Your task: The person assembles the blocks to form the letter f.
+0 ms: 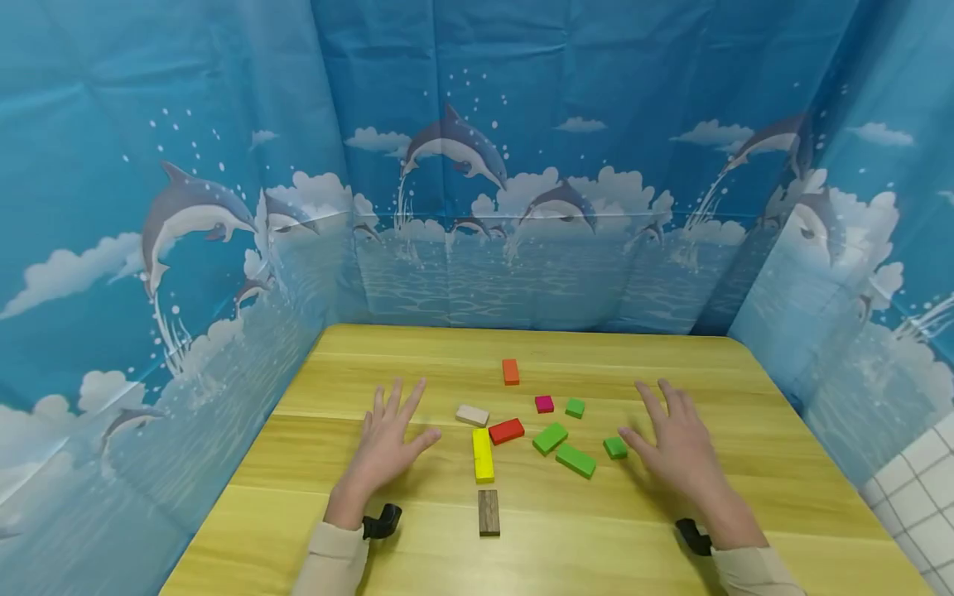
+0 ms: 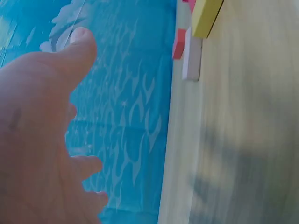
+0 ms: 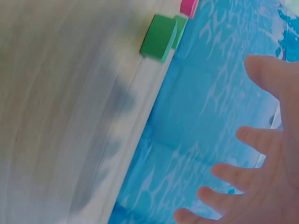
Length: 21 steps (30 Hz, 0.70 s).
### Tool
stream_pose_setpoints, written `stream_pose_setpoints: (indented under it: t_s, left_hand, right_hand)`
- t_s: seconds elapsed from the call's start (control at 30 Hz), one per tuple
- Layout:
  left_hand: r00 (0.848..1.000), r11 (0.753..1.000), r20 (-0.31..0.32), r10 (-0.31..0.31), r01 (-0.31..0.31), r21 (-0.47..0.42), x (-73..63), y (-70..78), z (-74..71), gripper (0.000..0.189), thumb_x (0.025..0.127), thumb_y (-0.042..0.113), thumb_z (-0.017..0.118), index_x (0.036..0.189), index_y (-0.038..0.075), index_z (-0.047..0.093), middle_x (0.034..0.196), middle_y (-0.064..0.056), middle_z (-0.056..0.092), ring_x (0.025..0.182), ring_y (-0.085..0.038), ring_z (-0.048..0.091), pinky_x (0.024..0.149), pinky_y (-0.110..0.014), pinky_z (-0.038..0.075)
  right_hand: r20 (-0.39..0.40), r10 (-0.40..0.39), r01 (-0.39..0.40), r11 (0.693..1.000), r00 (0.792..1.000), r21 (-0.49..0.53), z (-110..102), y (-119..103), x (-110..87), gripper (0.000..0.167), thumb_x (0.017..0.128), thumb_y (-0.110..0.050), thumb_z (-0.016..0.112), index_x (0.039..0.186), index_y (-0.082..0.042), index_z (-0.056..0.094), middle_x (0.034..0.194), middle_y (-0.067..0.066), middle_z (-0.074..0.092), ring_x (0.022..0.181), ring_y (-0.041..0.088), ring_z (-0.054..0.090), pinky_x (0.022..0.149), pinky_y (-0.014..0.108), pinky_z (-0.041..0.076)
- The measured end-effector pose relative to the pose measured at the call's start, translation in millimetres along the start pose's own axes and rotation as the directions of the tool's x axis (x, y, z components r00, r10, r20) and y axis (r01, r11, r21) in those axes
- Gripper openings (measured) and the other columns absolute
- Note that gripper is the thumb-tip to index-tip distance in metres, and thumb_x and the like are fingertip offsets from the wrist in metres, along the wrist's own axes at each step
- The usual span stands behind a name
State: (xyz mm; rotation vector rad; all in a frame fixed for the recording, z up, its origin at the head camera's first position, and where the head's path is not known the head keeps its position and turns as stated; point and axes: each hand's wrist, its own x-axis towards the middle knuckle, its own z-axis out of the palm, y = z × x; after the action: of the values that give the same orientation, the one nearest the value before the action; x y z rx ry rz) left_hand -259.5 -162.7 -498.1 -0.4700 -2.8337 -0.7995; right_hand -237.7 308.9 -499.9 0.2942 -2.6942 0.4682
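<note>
My left hand (image 1: 387, 447) hovers over the left of the table with fingers spread, holding nothing. The right hand (image 1: 678, 447) is likewise spread and bare at the right, its thumb near a small green block (image 1: 614, 448). Between the hands lie a yellow block (image 1: 483, 456), a red block (image 1: 507, 431), a white block (image 1: 473, 415) and a dark brown wooden block (image 1: 488, 512). Two longer green blocks (image 1: 575, 461) lie right of these. In the left wrist view, the white block (image 2: 192, 56) and yellow block (image 2: 205, 17) stand beyond the thumb.
Farther back lie an orange block (image 1: 510, 372), a magenta block (image 1: 544, 404) and another small green block (image 1: 575, 407). The wooden table (image 1: 417, 352) is bordered by a blue dolphin-print curtain (image 1: 522, 273) at the back and sides. White tiles (image 1: 924, 472) show at lower right.
</note>
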Motion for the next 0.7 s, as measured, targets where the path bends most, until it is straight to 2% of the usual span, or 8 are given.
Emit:
stream_pose_setpoints:
  t_s: [0.2,0.37,0.53,0.7]
  left_hand:
    - [0.997,0.996,0.060,0.044,-0.039,-0.075,-4.8,8.9,3.7,0.086,0.090,0.073,0.052,0.160,0.046,0.009,0.168,-0.007,0.006,0.152,-0.042,0.001,0.107,-0.076,0.017]
    - [0.991,0.989,0.100,0.087,-0.074,-0.127,-8.4,16.9,10.9,0.086,0.091,0.065,0.061,0.158,0.052,0.008,0.167,-0.007,0.011,0.152,-0.040,0.006,0.107,-0.075,0.023]
    - [0.982,0.975,0.110,0.154,-0.133,-0.178,-12.5,27.8,17.1,0.087,0.093,0.050,0.069,0.158,0.050,0.011,0.166,-0.008,0.018,0.151,-0.040,0.014,0.107,-0.072,0.027]
    - [0.970,0.963,0.130,0.204,-0.175,-0.205,-18.3,37.3,22.9,0.089,0.092,0.048,0.072,0.159,0.046,0.014,0.165,-0.004,0.024,0.148,-0.033,0.027,0.108,-0.064,0.034]
  right_hand:
    - [0.011,-0.035,0.034,0.997,0.999,0.066,2,-15,0.0,0.079,0.095,-0.048,0.068,0.158,-0.014,0.034,0.155,0.029,0.029,0.137,0.053,0.029,0.095,0.075,0.033]
    - [0.014,-0.079,0.077,0.991,0.997,0.108,7,-28,-1.2,0.077,0.093,-0.041,0.073,0.156,-0.014,0.038,0.155,0.025,0.032,0.138,0.049,0.031,0.099,0.071,0.035]
    - [0.040,-0.117,0.112,0.986,0.992,0.121,10,-44,-1.1,0.076,0.092,-0.040,0.074,0.155,-0.015,0.039,0.154,0.023,0.035,0.138,0.046,0.032,0.100,0.069,0.037]
    - [0.071,-0.160,0.149,0.980,0.985,0.134,16,-61,-2.9,0.077,0.091,-0.039,0.076,0.156,-0.020,0.039,0.155,0.018,0.036,0.140,0.041,0.033,0.101,0.065,0.039]
